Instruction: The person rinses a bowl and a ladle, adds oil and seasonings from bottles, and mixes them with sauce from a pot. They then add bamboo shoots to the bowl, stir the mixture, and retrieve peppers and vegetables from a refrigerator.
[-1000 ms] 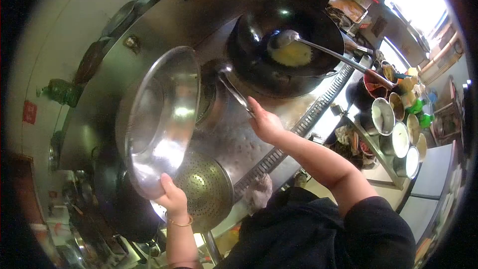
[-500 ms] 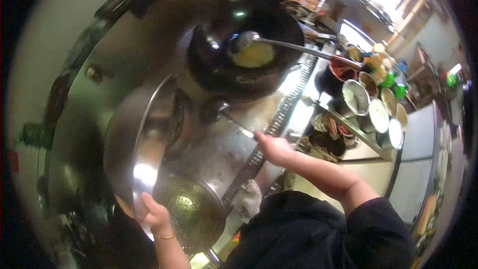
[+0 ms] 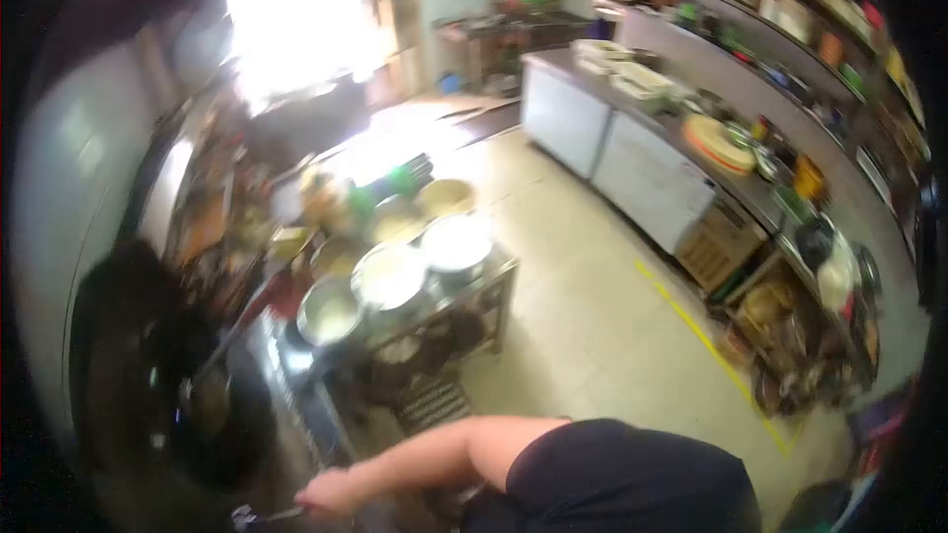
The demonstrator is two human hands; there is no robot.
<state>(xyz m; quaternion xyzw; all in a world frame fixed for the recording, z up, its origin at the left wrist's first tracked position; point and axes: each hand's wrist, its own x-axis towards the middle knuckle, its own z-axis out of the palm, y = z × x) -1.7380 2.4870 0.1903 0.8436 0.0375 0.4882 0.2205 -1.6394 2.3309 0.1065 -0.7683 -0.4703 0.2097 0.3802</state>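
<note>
Head view: your right hand (image 3: 331, 494), at the bottom left of the frame, is clamped on a thin metal handle (image 3: 265, 513) that lies nearly level and points left, just beside the dark wok (image 3: 188, 415). Your left hand is out of sight. Since you are facing the room and not the stove, you could knock the wok without seeing it.

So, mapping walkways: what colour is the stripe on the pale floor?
Yellow; the thin diagonal floor stripe shows best in the head view.
</note>
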